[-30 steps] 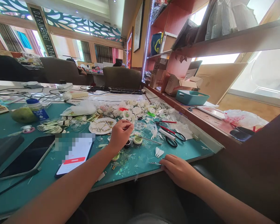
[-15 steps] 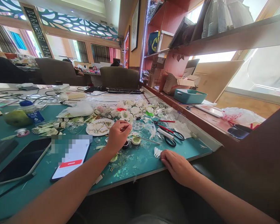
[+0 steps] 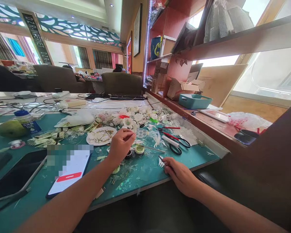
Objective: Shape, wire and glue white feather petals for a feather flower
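My left hand [image 3: 122,145] is raised over the middle of the table, its thumb and forefinger pinched together; whatever is between the fingertips is too small to see. At the table's front edge my right hand [image 3: 178,174] is closed round a thin dark pointed tool [image 3: 161,159]. The tip of that tool points left over a small white feather-like piece [image 3: 161,163]. A white plate [image 3: 90,139] with fine golden sprigs stands left of my left hand. Just below and right of it are a small dark pot [image 3: 128,154] and a pale green pot [image 3: 139,149].
Red-handled pliers [image 3: 172,127] and black scissors [image 3: 184,142] lie at the right, near a white rod [image 3: 170,141]. Heaped white flower-like pieces [image 3: 135,117] spread behind. A phone [image 3: 71,176] lies left, with a blue-capped bottle [image 3: 29,121] beyond. A teal basket [image 3: 195,102] stands on the ledge.
The dark tool now shows beyond my right fingertips, over the white piece. My left hand stays pinched in nearly the same place. The whole view has shifted slightly.
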`<state>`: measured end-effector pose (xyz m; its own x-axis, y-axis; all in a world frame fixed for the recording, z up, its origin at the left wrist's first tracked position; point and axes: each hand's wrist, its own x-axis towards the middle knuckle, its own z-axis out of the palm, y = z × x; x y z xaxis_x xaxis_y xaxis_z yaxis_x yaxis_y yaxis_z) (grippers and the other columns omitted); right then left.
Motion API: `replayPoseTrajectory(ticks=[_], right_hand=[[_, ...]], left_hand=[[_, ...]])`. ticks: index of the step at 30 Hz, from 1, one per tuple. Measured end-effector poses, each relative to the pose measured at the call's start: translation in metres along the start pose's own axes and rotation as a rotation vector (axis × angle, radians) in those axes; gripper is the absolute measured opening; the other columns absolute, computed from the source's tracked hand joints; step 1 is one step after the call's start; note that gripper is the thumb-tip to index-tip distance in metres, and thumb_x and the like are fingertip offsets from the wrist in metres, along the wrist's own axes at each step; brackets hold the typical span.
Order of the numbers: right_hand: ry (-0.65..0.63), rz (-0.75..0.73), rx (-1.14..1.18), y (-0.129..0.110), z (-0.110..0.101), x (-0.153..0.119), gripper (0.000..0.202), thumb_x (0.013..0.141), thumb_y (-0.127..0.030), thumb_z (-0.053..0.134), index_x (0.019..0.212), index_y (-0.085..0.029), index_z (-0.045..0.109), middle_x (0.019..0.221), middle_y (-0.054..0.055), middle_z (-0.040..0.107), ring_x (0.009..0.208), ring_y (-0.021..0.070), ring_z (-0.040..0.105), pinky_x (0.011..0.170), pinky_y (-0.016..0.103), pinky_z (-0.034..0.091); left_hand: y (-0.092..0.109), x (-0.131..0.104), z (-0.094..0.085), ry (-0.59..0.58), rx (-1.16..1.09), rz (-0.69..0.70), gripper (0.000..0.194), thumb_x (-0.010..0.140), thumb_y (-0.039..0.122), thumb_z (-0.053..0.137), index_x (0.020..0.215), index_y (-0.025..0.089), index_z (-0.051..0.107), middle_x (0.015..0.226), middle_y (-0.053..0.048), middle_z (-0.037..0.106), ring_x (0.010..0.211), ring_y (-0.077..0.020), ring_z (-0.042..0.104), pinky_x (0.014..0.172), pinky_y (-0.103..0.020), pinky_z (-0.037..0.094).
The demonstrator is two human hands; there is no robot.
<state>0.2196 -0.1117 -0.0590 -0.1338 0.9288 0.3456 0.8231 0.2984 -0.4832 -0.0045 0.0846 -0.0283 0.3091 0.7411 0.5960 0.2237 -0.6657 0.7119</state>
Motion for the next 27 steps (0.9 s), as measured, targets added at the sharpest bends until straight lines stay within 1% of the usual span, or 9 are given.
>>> replayPoseTrajectory(ticks=[2,3,7,9,13,18,23,27], right_hand=[[0.015,-0.011,0.017,0.003,0.003,0.0,0.029,0.11,-0.027,0.031,0.133,-0.02,0.049,0.09,0.005,0.069,0.082,0.0211,0.067,0.079,0.036,0.055],[0.026,-0.014,0.025,0.005,0.004,-0.001,0.031,0.111,-0.028,0.031,0.135,-0.019,0.049,0.093,0.007,0.07,0.087,0.0222,0.068,0.082,0.037,0.055],[0.068,-0.025,0.06,0.004,0.007,-0.002,0.034,0.111,-0.028,0.032,0.136,-0.021,0.054,0.112,0.013,0.069,0.104,0.025,0.066,0.093,0.041,0.054],[0.077,-0.037,0.083,0.001,0.007,-0.003,0.036,0.111,-0.027,0.033,0.14,-0.023,0.053,0.113,0.012,0.067,0.105,0.0242,0.065,0.094,0.04,0.054],[0.064,-0.091,0.14,-0.002,0.005,-0.003,0.041,0.11,-0.023,0.033,0.146,-0.028,0.051,0.11,0.008,0.063,0.099,0.0212,0.062,0.091,0.037,0.056],[0.07,-0.113,0.187,0.003,0.004,-0.003,0.051,0.107,-0.015,0.029,0.151,-0.03,0.048,0.109,0.008,0.059,0.097,0.0206,0.06,0.09,0.037,0.055],[0.102,-0.1,0.219,0.008,0.006,-0.002,0.061,0.101,-0.006,0.03,0.152,-0.035,0.048,0.113,0.007,0.059,0.101,0.0199,0.06,0.09,0.036,0.054],[0.141,-0.107,0.225,0.009,0.008,0.0,0.065,0.097,-0.002,0.032,0.149,-0.034,0.053,0.111,0.006,0.061,0.1,0.0191,0.062,0.089,0.035,0.054]], left_hand=[[0.0,0.0,0.0,-0.008,-0.009,0.007,0.02,0.1,0.033,0.068,0.109,0.016,0.069,0.112,-0.007,0.071,0.093,-0.0204,0.071,0.081,-0.039,0.062],[0.001,0.0,0.0,-0.012,-0.013,0.013,0.019,0.1,0.033,0.068,0.109,0.016,0.07,0.112,-0.007,0.072,0.094,-0.0207,0.071,0.082,-0.039,0.062],[0.002,0.0,0.002,-0.028,-0.034,0.04,0.019,0.1,0.033,0.068,0.106,0.016,0.07,0.111,-0.007,0.072,0.098,-0.0218,0.071,0.087,-0.042,0.061],[0.004,-0.001,0.003,-0.037,-0.049,0.051,0.019,0.1,0.034,0.068,0.105,0.016,0.071,0.11,-0.006,0.073,0.099,-0.0222,0.071,0.088,-0.043,0.061],[0.007,-0.003,0.004,-0.046,-0.077,0.058,0.018,0.099,0.033,0.069,0.103,0.016,0.071,0.109,-0.006,0.073,0.1,-0.0224,0.071,0.088,-0.043,0.061],[0.008,-0.003,0.003,-0.058,-0.112,0.025,0.018,0.099,0.033,0.069,0.102,0.016,0.071,0.107,-0.006,0.073,0.097,-0.0216,0.071,0.086,-0.041,0.061],[0.008,0.002,0.001,-0.034,-0.143,-0.023,0.019,0.099,0.034,0.069,0.105,0.015,0.071,0.111,-0.007,0.073,0.098,-0.0219,0.071,0.086,-0.042,0.061],[0.009,0.008,-0.004,-0.002,-0.163,-0.049,0.019,0.099,0.034,0.069,0.104,0.015,0.07,0.109,-0.006,0.073,0.095,-0.0212,0.071,0.084,-0.04,0.061]])
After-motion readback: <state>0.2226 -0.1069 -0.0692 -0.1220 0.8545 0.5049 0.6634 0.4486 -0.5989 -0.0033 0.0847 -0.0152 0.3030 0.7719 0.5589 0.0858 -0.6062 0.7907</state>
